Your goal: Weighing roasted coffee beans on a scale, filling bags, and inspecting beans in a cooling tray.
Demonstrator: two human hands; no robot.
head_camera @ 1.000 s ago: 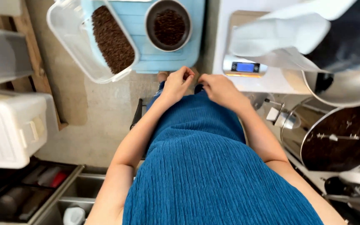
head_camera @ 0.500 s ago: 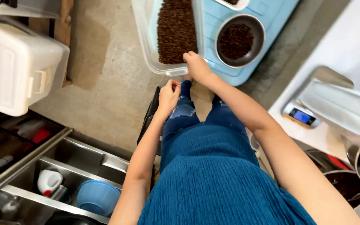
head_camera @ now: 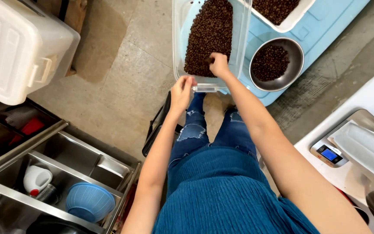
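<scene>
A clear plastic tub (head_camera: 179,39) holds a heap of dark coffee beans (head_camera: 209,34) and rests on a light blue lid or box. My right hand (head_camera: 218,64) reaches into the tub, fingers down in the beans at the near end of the heap. My left hand (head_camera: 182,92) is at the tub's near rim, fingers curled beside its clear handle (head_camera: 205,89). Whether either hand holds anything, I cannot tell.
A steel bowl of beans (head_camera: 276,63) and a white tray of beans (head_camera: 278,13) sit right of the tub. A white lidded bin (head_camera: 18,47) is at upper left. A steel sink with a blue colander (head_camera: 90,202) is lower left. A scale (head_camera: 330,154) stands at right.
The view has tilted forward over the floor. My right hand moved from the tub's rim into the beans. My left hand rose from my knee to the tub's near edge.
</scene>
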